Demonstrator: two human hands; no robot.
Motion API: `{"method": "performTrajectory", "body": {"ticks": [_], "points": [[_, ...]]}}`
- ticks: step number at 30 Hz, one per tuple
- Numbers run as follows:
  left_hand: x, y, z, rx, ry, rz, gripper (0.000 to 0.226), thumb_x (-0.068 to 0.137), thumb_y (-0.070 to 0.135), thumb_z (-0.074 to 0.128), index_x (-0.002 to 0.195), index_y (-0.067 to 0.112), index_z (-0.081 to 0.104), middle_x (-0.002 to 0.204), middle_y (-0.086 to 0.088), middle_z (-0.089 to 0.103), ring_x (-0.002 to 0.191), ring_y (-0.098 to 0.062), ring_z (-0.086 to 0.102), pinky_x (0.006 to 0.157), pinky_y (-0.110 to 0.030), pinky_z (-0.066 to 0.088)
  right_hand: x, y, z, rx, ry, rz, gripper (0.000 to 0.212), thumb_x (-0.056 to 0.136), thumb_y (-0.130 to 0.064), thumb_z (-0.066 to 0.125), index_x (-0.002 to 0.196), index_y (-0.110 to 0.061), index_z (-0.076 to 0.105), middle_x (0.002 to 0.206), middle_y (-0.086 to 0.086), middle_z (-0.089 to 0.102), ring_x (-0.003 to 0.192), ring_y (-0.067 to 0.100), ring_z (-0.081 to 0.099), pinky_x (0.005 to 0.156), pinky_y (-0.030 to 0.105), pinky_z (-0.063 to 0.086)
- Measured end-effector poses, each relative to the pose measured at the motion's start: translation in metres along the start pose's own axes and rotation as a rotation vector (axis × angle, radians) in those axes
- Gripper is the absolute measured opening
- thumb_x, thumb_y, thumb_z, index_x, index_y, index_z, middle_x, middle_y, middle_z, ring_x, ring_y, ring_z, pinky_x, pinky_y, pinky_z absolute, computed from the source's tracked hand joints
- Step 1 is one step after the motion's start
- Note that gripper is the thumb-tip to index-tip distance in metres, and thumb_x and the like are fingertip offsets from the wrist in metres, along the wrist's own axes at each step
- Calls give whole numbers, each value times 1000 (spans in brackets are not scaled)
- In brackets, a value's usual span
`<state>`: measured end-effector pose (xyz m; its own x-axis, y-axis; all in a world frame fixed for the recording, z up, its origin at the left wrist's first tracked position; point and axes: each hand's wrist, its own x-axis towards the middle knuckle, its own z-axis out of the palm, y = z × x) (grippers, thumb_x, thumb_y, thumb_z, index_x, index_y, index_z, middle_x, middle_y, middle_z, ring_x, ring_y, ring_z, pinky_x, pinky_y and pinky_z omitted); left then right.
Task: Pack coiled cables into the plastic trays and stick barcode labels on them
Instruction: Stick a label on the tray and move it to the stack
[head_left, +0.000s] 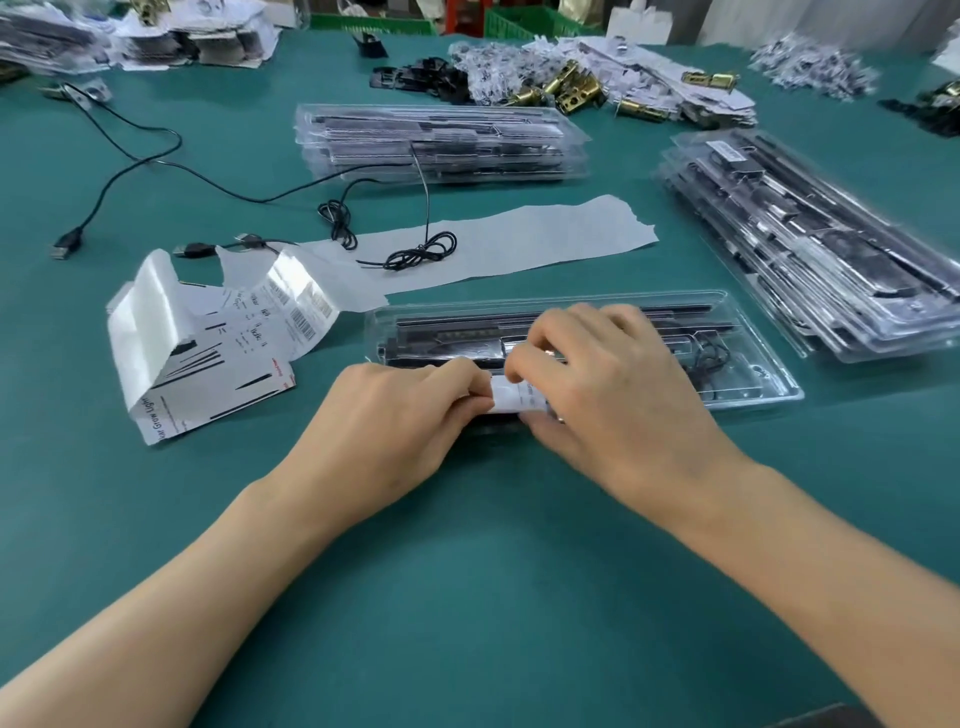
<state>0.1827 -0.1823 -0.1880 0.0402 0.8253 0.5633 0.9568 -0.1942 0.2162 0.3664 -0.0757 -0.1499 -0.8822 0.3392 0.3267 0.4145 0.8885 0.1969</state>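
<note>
White barcode label (517, 396) is being pinched by left hand (400, 415) and right hand (613, 384), together, over near plastic tray (753, 374).

Teal table (467, 571), black cables (421, 254), white barcode-striped labels (306, 312).

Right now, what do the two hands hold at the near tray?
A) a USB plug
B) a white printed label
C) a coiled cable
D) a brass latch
B: the left hand and the right hand pinch a white printed label at the near edge of the clear tray.
</note>
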Motion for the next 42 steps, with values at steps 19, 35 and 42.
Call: {"method": "performTrajectory", "body": {"ticks": [19, 35, 42], "points": [[-1, -27, -19, -339, -152, -165, 22, 90, 38, 79, 81, 18, 76, 104, 10, 78, 102, -1, 71, 87, -32, 57, -26, 7, 33, 405, 61, -72, 29, 91, -20, 78, 120, -17, 75, 123, 1, 70, 114, 23, 66, 87, 42, 59], [4, -42, -46, -413, -567, -977, 37, 88, 47, 73, 83, 11, 67, 70, 0, 76, 64, -13, 76, 53, -26, 41, 17, -25, 44, 562, 106, -107, 24, 91, -34, 77, 109, -18, 76, 107, 0, 68, 102, 25, 62, 84, 44, 53], [7, -43, -45, -895, -404, -1089, 21, 93, 21, 73, 88, 5, 61, 78, -12, 74, 80, -25, 78, 56, -22, 56, 37, -21, 48, 697, 181, -76, 30, 90, -47, 74, 94, -17, 72, 101, -4, 64, 96, 21, 56, 79, 38, 48]]}}
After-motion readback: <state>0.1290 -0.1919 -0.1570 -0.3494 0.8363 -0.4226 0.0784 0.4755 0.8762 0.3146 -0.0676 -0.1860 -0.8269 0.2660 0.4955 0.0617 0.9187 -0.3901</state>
